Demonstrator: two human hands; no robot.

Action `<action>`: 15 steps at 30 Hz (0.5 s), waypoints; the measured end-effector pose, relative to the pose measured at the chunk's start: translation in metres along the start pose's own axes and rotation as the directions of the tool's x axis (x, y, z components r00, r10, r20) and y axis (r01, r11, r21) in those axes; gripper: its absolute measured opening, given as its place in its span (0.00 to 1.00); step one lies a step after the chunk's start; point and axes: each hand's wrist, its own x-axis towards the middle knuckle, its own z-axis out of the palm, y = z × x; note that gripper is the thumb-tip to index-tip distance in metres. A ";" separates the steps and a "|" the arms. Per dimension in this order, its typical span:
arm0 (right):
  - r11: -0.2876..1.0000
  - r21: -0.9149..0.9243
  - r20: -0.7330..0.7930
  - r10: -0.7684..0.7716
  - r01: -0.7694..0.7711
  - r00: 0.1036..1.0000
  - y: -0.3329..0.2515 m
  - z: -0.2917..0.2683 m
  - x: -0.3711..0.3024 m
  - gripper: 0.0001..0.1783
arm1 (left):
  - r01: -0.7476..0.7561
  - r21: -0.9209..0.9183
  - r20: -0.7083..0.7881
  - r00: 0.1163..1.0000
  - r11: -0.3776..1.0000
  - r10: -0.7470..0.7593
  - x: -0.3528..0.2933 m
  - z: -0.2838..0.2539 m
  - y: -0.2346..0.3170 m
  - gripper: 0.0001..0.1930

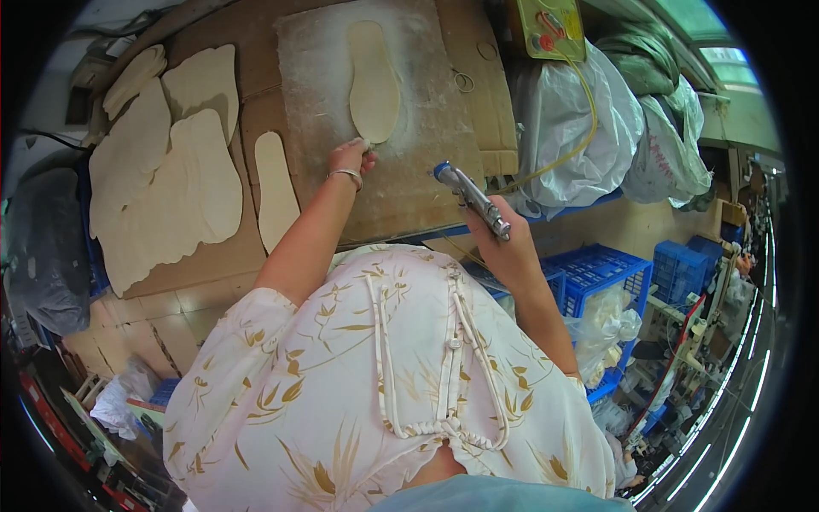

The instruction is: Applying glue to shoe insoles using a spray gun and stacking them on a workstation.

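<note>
A cream insole (374, 81) lies flat on a worn pale board (311, 111), with whitish residue on the board around it. My left hand (350, 157), with a bangle at the wrist, is closed at the insole's near end, its fingertips pinching that edge. To the right, my right hand (503, 247) grips a metal spray gun (478, 203) with a blue front end. Its nozzle points up and left, apart from the insole. Left of my left forearm lies another cream insole (275, 189).
Overlapping stacks of cream insole pieces (183, 192) cover the cardboard (256, 102) at left. At right are a yellow can (550, 30) with a yellow hose (589, 111), white plastic bags (580, 128) and a blue crate (601, 269). A dark bag (47, 247) stands far left.
</note>
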 end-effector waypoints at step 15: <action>0.999 0.014 -0.036 0.052 -0.052 0.998 -0.016 0.003 0.033 0.09 | -0.014 0.017 0.015 1.000 1.000 0.014 0.007 -0.002 -0.004 0.13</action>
